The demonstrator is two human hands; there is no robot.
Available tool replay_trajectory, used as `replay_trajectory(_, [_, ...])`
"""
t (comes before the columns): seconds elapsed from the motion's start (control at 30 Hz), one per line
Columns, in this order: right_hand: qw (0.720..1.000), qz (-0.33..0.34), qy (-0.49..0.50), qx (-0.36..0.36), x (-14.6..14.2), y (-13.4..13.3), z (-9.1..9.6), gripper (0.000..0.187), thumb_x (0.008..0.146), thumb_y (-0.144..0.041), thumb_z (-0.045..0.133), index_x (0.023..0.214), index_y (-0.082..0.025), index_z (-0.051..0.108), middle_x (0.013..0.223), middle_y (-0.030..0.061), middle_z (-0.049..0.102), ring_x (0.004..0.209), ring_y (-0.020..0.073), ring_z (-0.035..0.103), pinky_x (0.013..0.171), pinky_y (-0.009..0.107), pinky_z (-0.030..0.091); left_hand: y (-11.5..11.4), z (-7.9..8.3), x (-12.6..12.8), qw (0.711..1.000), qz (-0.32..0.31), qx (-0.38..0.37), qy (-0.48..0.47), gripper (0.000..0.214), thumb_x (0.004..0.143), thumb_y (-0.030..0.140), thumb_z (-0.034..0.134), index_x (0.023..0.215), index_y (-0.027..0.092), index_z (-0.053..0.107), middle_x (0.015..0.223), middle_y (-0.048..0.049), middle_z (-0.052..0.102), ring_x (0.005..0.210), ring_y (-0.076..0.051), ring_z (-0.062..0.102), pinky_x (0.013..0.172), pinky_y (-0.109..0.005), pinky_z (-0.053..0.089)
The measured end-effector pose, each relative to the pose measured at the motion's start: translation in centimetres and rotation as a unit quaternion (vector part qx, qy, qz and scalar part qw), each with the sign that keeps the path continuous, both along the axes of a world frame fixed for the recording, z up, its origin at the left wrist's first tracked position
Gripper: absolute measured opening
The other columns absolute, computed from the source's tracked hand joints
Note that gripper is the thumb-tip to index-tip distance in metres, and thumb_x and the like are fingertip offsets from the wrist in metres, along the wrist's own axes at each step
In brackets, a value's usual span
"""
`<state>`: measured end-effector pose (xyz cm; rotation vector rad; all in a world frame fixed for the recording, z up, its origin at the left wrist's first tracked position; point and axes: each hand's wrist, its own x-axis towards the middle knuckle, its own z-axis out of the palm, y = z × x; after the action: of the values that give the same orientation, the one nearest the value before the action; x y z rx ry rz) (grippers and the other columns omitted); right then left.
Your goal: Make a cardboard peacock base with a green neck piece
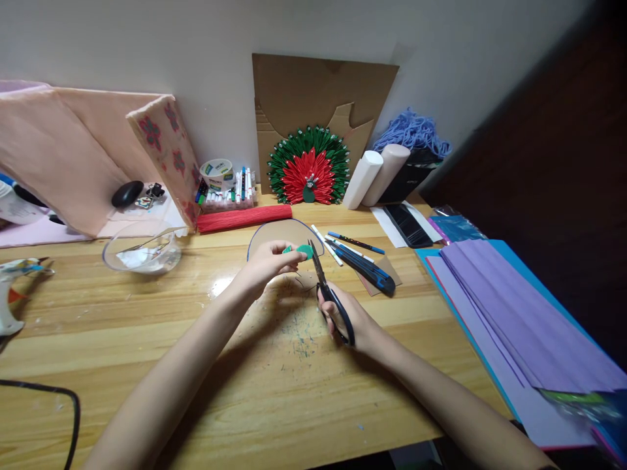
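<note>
Between the fingertips of my left hand (274,264) is a small green cut piece (304,250), which could be felt or paper. My right hand (350,316) is closed round the black handles of a pair of scissors (323,277). The scissors' blades point up and away, their tips right beside the green piece. Under and beyond my left hand lies a rounded brown cardboard piece (279,230) with a blue outline, partly hidden by the hand.
Markers (356,242) and a blue-black utility knife (365,266) lie to the right. Purple sheets (529,313) cover the right side. A red-green peacock (308,170) leans on cardboard (323,85). Left are a clear bowl (110,251), a glue gun (12,287) and a black cable (76,405).
</note>
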<state>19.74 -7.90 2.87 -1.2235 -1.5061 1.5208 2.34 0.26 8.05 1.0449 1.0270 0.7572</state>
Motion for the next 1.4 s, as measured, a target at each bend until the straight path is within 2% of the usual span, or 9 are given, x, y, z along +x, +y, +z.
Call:
replay_trajectory(0.2, [0.999, -0.019, -0.028, -0.018, 0.0, 0.1, 0.3, 0.049, 0.073, -0.069, 0.050, 0.075, -0.021, 0.039, 0.057, -0.0069, 0.040, 0.039, 0.0059, 0.039, 0.033, 0.017, 0.031, 0.5, -0.7, -0.5, 0.999, -0.023, 0.030, 0.007, 0.022, 0.066, 0.030, 0.070, 0.066, 0.013, 0.055, 0.059, 0.0035, 0.049, 0.056, -0.006, 0.045, 0.057, -0.020, 0.035])
replay_trajectory(0.43, [0.986, -0.022, 0.146, -0.074, -0.9, 0.6, -0.7, 0.075, 0.052, -0.089, 0.036, 0.078, -0.019, 0.044, 0.056, -0.0078, 0.037, 0.039, 0.0074, 0.044, 0.039, 0.023, 0.045, 0.4, -0.4, -0.4, 0.998, -0.056, 0.040, 0.007, 0.023, 0.070, 0.030, 0.066, 0.060, 0.014, 0.052, 0.057, 0.0040, 0.049, 0.056, -0.006, 0.047, 0.059, -0.020, 0.038])
replay_trajectory(0.57, [0.978, -0.077, 0.175, -0.088, -0.7, 1.4, -0.8, 0.073, 0.054, -0.088, 0.038, 0.073, -0.018, 0.046, 0.054, -0.0067, 0.042, 0.037, 0.0079, 0.046, 0.038, 0.024, 0.047, 0.0, 0.7, -0.1, 0.996, -0.087, 0.009, 0.020, 0.019, 0.069, 0.029, 0.066, 0.069, 0.012, 0.058, 0.068, -0.0030, 0.063, 0.061, -0.009, 0.054, 0.065, -0.023, 0.043])
replay_trajectory(0.63, [0.976, -0.110, 0.167, -0.081, -0.5, 1.7, -0.5, 0.067, 0.061, -0.083, 0.042, 0.073, -0.018, 0.047, 0.054, -0.0064, 0.044, 0.036, 0.0076, 0.046, 0.037, 0.023, 0.046, -0.1, 1.0, -0.2, 0.993, -0.115, 0.018, 0.030, 0.020, 0.069, 0.031, 0.067, 0.070, 0.012, 0.060, 0.071, -0.0055, 0.066, 0.061, -0.009, 0.055, 0.064, -0.024, 0.043])
replay_trajectory(0.77, [0.978, -0.167, 0.120, -0.030, -0.1, 2.2, 0.2, 0.043, 0.073, -0.060, 0.057, 0.068, -0.018, 0.046, 0.053, -0.0062, 0.045, 0.037, 0.0067, 0.045, 0.036, 0.020, 0.043, -0.2, 0.9, -0.6, 0.978, -0.170, 0.089, 0.079, 0.025, 0.069, 0.036, 0.067, 0.067, 0.012, 0.063, 0.064, -0.0025, 0.062, 0.057, -0.009, 0.051, 0.057, -0.022, 0.038])
replay_trajectory(0.97, [0.969, -0.177, 0.163, 0.056, 0.4, 2.7, -0.4, 0.033, 0.071, -0.042, 0.067, 0.068, -0.020, 0.044, 0.062, -0.0047, 0.053, 0.045, 0.0085, 0.052, 0.050, 0.026, 0.052, -0.9, 0.0, 0.4, 0.968, -0.208, 0.076, 0.118, 0.021, 0.068, 0.033, 0.066, 0.068, 0.012, 0.064, 0.059, 0.0012, 0.058, 0.054, -0.009, 0.048, 0.054, -0.022, 0.033])
replay_trajectory(1.13, [0.966, -0.187, 0.168, 0.055, 0.6, 2.9, -1.1, 0.035, 0.066, -0.035, 0.073, 0.070, -0.020, 0.042, 0.068, -0.0042, 0.056, 0.048, 0.0100, 0.058, 0.049, 0.025, 0.053, -1.2, -1.1, 1.3, 0.973, -0.175, 0.095, 0.119, 0.024, 0.067, 0.034, 0.066, 0.064, 0.012, 0.061, 0.056, 0.0027, 0.053, 0.055, -0.009, 0.045, 0.054, -0.022, 0.030])
replay_trajectory(1.27, [0.949, -0.249, 0.182, 0.070, 0.5, 3.1, -0.5, 0.037, 0.062, -0.033, 0.077, 0.068, -0.020, 0.042, 0.065, -0.0049, 0.057, 0.049, 0.0097, 0.058, 0.051, 0.025, 0.056, -1.0, -1.5, 1.5, 0.985, -0.115, 0.089, 0.094, 0.025, 0.066, 0.036, 0.068, 0.070, 0.012, 0.061, 0.060, 0.0022, 0.055, 0.057, -0.009, 0.046, 0.056, -0.022, 0.032])
replay_trajectory(1.4, [0.936, -0.282, 0.199, 0.075, 0.4, 3.1, -0.1, 0.037, 0.059, -0.030, 0.078, 0.067, -0.019, 0.044, 0.062, -0.0062, 0.054, 0.049, 0.0082, 0.055, 0.052, 0.024, 0.056, -1.0, -1.7, 1.6, 0.988, -0.104, 0.087, 0.070, 0.022, 0.067, 0.033, 0.068, 0.071, 0.012, 0.062, 0.065, 0.0002, 0.060, 0.061, -0.009, 0.050, 0.061, -0.023, 0.036])
